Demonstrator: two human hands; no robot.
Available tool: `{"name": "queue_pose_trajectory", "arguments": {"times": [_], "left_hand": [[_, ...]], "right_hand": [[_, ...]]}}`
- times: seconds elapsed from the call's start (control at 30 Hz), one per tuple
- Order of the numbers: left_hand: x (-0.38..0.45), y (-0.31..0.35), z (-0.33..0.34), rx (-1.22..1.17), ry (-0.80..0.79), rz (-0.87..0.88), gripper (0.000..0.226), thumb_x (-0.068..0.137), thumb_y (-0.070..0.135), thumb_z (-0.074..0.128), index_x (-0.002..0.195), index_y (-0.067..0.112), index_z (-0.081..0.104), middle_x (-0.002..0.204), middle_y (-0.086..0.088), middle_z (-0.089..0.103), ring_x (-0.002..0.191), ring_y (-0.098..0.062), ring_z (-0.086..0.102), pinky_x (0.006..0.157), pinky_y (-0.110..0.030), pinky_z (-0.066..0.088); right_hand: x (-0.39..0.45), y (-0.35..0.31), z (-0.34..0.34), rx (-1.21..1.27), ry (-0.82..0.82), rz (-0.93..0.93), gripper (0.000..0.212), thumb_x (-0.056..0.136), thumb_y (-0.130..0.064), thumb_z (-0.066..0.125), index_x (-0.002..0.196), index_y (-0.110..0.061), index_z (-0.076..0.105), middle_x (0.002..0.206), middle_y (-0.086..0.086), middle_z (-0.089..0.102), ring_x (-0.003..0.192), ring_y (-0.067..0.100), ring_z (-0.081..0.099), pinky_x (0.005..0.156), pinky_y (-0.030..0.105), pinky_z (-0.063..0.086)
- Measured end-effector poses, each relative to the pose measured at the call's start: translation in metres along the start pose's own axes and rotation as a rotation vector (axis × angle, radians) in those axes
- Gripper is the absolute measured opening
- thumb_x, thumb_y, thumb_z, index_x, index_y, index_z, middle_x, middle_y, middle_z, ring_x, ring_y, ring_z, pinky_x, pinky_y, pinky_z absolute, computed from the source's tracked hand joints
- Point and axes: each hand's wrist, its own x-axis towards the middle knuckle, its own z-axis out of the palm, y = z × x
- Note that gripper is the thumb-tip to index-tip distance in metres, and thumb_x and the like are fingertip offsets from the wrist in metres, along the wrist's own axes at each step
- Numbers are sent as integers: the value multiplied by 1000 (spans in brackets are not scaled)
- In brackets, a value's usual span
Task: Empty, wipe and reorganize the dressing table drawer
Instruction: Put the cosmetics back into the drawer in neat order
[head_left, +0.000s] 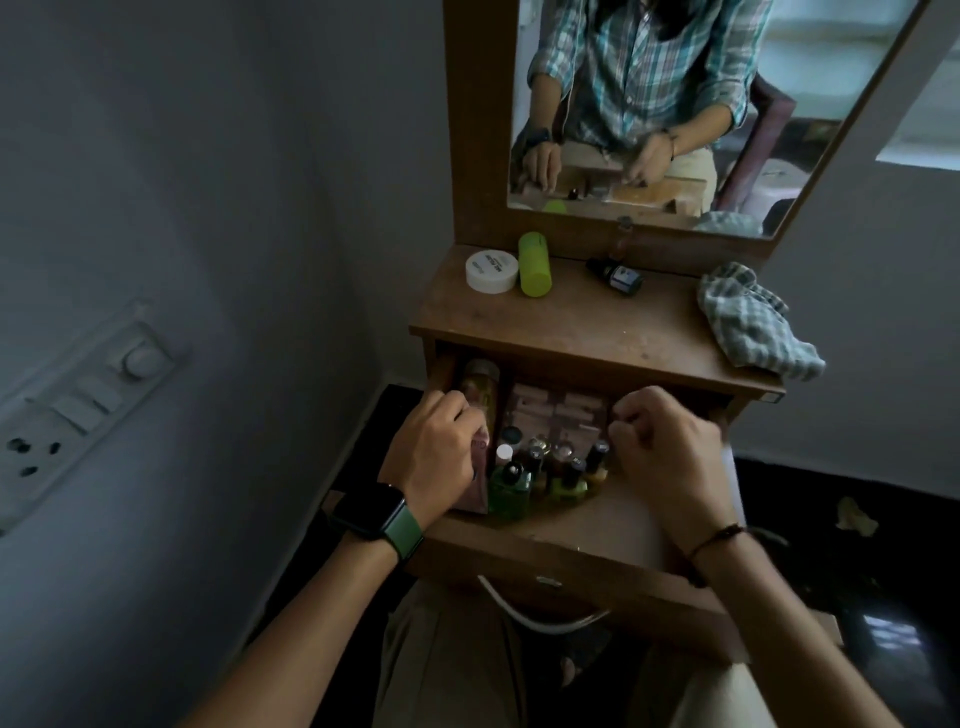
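the drawer (597, 530) stands pulled out under the tabletop (571, 317), small bottles (545, 473) crowded inside, the left hand (434, 452) curled around a pouch (480, 467) at its left side, the right hand (670, 441) fisted over the right side, its hold unclear, a checked cloth (753, 322) lying above.

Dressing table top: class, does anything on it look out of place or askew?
Yes. A small dark bottle lies tipped on its side near the mirror, while the white jar sits flat. A checked cloth is crumpled, hanging over the right edge.
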Motion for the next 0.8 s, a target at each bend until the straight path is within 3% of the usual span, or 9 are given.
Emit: {"name": "queue_pose_trajectory", "arguments": {"times": [0.17,0.3,0.4,0.5,0.7,0.8], "left_hand": [[10,-2,6,-104,26,-9,28,74,5,39,82,10,65,79,-7,63,79,-18,53,68,-22,40],[51,16,-1,-229,59,-80,23,82,-3,53,99,8,65,99,-9,63,94,-24,57,78,-28,42],[96,33,-7,-333,69,-88,23,84,-4,53,102,4,64,105,-11,61,99,-23,57,80,-22,39],[145,43,-4,-365,32,-88,24,85,-3,52,106,3,63,110,-15,61,105,-27,56,87,-29,41],[229,53,14,-336,-21,-168,35,92,10,52,126,7,54,129,-13,57,118,-27,54,99,-34,43],[257,60,30,-188,-48,-173,34,93,26,52,119,5,55,125,-15,57,115,-30,53,94,-37,42]], "right_hand": [[67,15,-27,-54,87,-56,6,81,-8,61,78,-7,66,85,11,70,78,22,61,59,16,28],[117,8,-27,-184,61,-79,11,81,-10,57,81,-2,65,87,15,68,87,33,61,63,26,31],[151,3,-17,-234,36,-78,19,82,-13,55,90,1,64,97,20,66,94,37,59,72,35,40],[179,1,-3,-251,-25,-67,22,87,-19,54,98,-1,59,104,20,63,97,37,56,72,37,41],[202,3,19,-215,-92,-18,25,90,-17,51,111,-6,47,111,17,59,111,33,46,73,38,39],[211,8,24,-258,-97,-57,20,94,-12,42,113,-7,46,110,17,60,113,32,43,70,34,36]]}}
